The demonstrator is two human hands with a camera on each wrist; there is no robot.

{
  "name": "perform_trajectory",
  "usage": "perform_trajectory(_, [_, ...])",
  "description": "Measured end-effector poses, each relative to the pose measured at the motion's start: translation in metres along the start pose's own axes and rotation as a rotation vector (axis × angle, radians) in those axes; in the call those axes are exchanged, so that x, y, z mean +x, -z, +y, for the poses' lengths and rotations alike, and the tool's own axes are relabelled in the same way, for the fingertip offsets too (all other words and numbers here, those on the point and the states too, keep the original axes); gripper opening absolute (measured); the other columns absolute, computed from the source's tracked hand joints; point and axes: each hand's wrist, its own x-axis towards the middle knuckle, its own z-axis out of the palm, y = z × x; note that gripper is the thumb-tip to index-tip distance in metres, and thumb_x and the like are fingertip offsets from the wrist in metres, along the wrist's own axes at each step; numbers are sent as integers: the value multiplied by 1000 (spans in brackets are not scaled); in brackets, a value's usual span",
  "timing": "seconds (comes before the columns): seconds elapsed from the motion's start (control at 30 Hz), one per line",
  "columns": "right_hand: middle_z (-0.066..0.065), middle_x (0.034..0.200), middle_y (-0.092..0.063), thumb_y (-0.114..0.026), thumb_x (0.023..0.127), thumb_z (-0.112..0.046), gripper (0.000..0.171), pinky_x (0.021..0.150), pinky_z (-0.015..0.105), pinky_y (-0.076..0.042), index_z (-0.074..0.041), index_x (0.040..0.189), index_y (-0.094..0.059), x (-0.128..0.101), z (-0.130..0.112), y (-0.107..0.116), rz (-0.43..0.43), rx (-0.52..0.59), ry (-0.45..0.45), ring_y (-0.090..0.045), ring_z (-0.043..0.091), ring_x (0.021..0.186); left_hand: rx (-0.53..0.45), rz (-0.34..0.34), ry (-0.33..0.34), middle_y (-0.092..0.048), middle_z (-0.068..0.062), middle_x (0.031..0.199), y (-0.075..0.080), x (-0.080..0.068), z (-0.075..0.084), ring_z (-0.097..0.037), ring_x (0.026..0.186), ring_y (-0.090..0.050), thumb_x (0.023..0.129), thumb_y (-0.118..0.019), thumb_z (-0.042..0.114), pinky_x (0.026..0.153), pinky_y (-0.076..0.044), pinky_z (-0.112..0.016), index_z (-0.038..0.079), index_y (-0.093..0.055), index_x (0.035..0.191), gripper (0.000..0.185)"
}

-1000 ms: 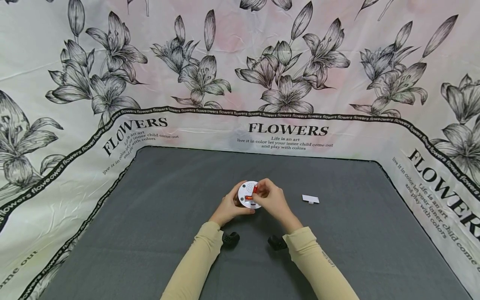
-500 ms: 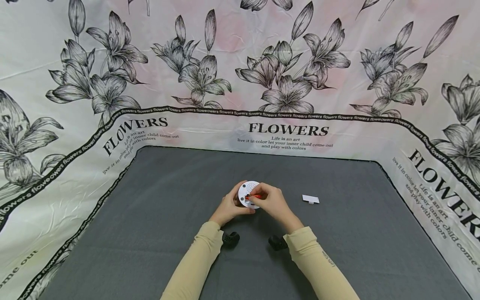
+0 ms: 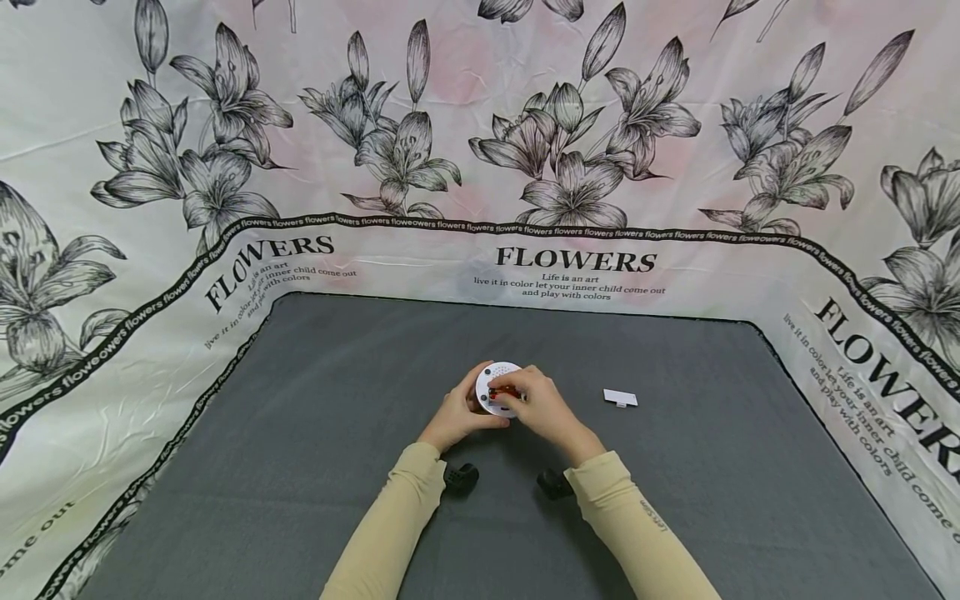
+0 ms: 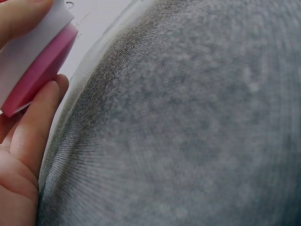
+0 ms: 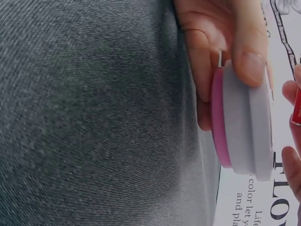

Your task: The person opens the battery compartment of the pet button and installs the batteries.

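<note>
My left hand (image 3: 455, 414) grips a round white device (image 3: 491, 386) with a pink underside (image 5: 217, 123) above the grey mat, its back facing up. The same pink and white device (image 4: 29, 63) shows in the left wrist view between my fingers. My right hand (image 3: 542, 407) pinches a small red battery (image 3: 503, 390) and holds it lying across the back of the device. In the right wrist view the battery (image 5: 296, 106) shows at the right edge, beside the device's rim. Whether it sits fully in its slot is hidden by my fingers.
A small white cover piece (image 3: 621, 399) lies on the grey mat (image 3: 315, 433) to the right of my hands. Two black wrist camera mounts (image 3: 461, 478) sit under my forearms. A flower-printed cloth (image 3: 480, 167) surrounds the mat on three sides.
The red battery went from standing tilted above the device to lying flat across its back under my right fingers. My left hand has kept its hold.
</note>
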Motion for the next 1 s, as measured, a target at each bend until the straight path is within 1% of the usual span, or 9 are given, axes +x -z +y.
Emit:
perform_trajectory(0.23, [1,98,-61,-71,81,-5,16,73,31,-49,-10,97,-71,-2,1,-5,-26,-11,4,-56,16,90,1,0,3,-52,-10,127,1,0,1,-20,102,-59,74,-78,4,82,-48,-33,19,-27,146,89])
perform_trajectory(0.33, [1,95,-63,-73,80,-5,16,74,32,-48,-9,95,-72,-2,2,-6,-20,-22,19,-55,16,89,3,1,1,-52,-10,127,1,0,1,-20,102,-59,74,-78,4,82,-48,-32,18,-27,146,89])
perform_trajectory(0.47, [0,91,-63,-75,78,-7,15,75,34,-46,-9,92,-73,-3,4,-8,-13,-68,21,-52,16,88,6,-1,1,-51,-11,128,1,1,1,-19,102,-59,74,-78,3,81,-49,-32,18,-27,146,90])
perform_trajectory(0.6, [0,92,-63,-75,77,-6,15,73,33,-46,-9,92,-74,-5,6,-7,0,-92,21,-51,15,86,1,-8,-3,-51,-11,128,0,1,0,-20,101,-59,74,-78,3,81,-49,-32,17,-27,146,89])
perform_trajectory(0.8, [3,94,-62,-75,77,-5,18,69,32,-46,-7,95,-74,-8,7,-6,6,-103,55,-51,17,84,25,-7,-10,-51,-12,126,0,0,1,-19,100,-60,74,-78,4,81,-49,-32,17,-27,146,89])
perform_trajectory(0.93, [3,93,-62,-76,76,-5,19,69,32,-46,-7,95,-74,-8,6,-7,11,-112,66,-50,17,84,30,-9,-2,-51,-10,127,0,0,-1,-18,100,-60,75,-78,6,81,-49,-32,19,-27,146,89])
perform_trajectory(1.0, [2,93,-61,-76,76,-5,20,69,32,-46,-7,96,-74,-9,6,-8,20,-100,57,-50,17,84,23,-8,3,-51,-10,127,0,0,-1,-18,100,-60,75,-78,7,81,-49,-32,20,-27,146,89])
